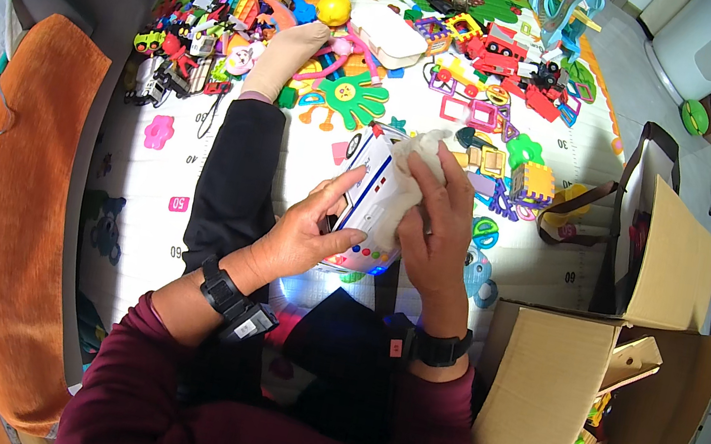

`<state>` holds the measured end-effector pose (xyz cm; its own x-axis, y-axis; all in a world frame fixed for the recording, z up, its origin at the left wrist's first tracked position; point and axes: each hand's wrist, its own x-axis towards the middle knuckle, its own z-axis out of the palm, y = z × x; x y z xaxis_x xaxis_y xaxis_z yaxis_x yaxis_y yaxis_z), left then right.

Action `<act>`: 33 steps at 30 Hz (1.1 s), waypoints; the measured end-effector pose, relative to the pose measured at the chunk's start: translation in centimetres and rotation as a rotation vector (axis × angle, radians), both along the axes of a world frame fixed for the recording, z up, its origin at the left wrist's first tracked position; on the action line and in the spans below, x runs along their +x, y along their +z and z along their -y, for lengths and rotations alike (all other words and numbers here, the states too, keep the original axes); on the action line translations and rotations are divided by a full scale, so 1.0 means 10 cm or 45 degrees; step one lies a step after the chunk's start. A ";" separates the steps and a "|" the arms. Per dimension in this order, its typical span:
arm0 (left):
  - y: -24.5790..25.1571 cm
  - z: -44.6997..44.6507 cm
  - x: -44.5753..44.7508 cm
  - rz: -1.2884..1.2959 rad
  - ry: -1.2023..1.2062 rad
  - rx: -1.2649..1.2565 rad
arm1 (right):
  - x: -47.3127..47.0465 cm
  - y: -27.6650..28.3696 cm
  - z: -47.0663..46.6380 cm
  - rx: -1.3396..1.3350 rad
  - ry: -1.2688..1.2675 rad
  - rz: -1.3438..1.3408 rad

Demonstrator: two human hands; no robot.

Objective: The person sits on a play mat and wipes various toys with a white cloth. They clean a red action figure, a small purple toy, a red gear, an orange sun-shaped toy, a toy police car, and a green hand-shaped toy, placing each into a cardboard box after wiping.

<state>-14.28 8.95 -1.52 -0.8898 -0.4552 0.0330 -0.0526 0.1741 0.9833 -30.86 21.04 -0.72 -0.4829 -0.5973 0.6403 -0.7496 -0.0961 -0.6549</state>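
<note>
Between my hands, above my lap, is a white toy vehicle (365, 206) with blue stripes, a black wheel, coloured dots and a lit blue light at its near end. My left hand (308, 228) grips its left side, fingers and thumb spread over the body. A pale, crumpled cloth (410, 185) lies along the vehicle's right side, pressed there by my right hand (434, 221). The right fingers are bent over the cloth. Just beyond the vehicle, a green hand-shaped toy (356, 99) rests on the printed play mat (155, 187).
Many toys lie heaped across the far mat, around a white plastic container (388, 35). At right stand an open cardboard box (536, 411) holding toys and a bag (651, 146) with dark handles. An orange cloth (27, 221) covers the sofa seat at left.
</note>
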 end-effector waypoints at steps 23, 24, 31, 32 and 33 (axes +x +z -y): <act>0.02 -0.05 -0.02 0.116 -0.064 0.348 | -0.20 -0.29 -0.08 0.211 0.061 1.514; 0.04 -0.04 -0.02 0.106 -0.047 0.388 | -0.21 -0.29 -0.06 0.294 -0.008 1.421; 0.17 0.16 -0.04 -0.099 0.082 0.710 | -0.25 -0.37 -0.07 -0.072 -0.030 1.624; 0.16 0.17 -0.06 -0.107 0.243 0.775 | -0.24 -0.37 -0.08 -0.119 0.014 1.682; 0.15 0.18 -0.08 -0.183 0.345 0.819 | -0.24 -0.37 -0.08 -0.160 0.050 1.741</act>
